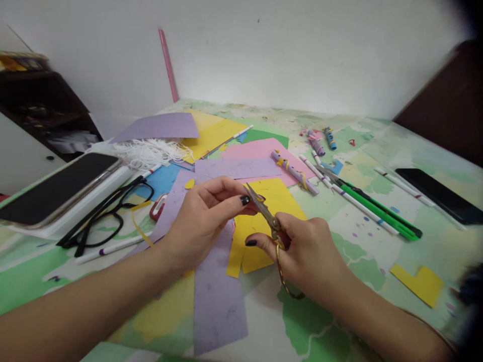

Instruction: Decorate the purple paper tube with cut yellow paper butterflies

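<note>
My right hand [302,241] grips a pair of scissors [268,215] with gold-coloured handles, thumb and fingers at the loops. The blades point up and left to the fingertips of my left hand [215,211]. Those fingers are pinched together; a small bit of yellow paper [260,198] shows at the blades beside them, partly hidden. Under both hands lie a yellow sheet [289,193] and a cut yellow strip [235,251]. A long purple paper strip [219,311] runs toward the front. Farther back rests a rolled purple paper tube [292,171] with yellow trim.
At left are eyeglasses [113,216], a phone [56,188] on a white box, and white yarn [151,152]. To the right lie a green cutter [377,208], several white pens, a black phone [439,193] and a yellow paper scrap [420,285]. Coloured sheets spread toward the wall.
</note>
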`<action>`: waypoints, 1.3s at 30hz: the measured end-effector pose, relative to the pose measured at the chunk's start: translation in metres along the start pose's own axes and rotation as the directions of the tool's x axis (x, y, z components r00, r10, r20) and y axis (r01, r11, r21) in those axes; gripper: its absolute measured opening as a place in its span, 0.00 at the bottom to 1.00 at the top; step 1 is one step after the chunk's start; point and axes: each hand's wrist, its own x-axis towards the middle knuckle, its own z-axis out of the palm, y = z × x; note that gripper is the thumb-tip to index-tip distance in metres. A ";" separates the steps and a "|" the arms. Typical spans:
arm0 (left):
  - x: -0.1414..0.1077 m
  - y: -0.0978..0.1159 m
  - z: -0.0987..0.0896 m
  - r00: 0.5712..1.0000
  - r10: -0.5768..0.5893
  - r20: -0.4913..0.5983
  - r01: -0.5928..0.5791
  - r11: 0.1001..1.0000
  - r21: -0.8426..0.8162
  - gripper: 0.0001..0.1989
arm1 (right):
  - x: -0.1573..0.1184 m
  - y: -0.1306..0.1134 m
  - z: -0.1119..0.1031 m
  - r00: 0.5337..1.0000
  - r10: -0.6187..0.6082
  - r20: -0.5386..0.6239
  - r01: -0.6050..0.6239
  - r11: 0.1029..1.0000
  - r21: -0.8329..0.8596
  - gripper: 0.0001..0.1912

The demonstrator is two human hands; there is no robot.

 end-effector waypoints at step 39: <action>0.001 -0.003 0.000 1.000 -0.027 0.014 0.028 0.998 -0.051 0.02 | 0.001 0.003 0.000 0.999 -0.004 -0.041 0.001 0.997 -0.074 0.26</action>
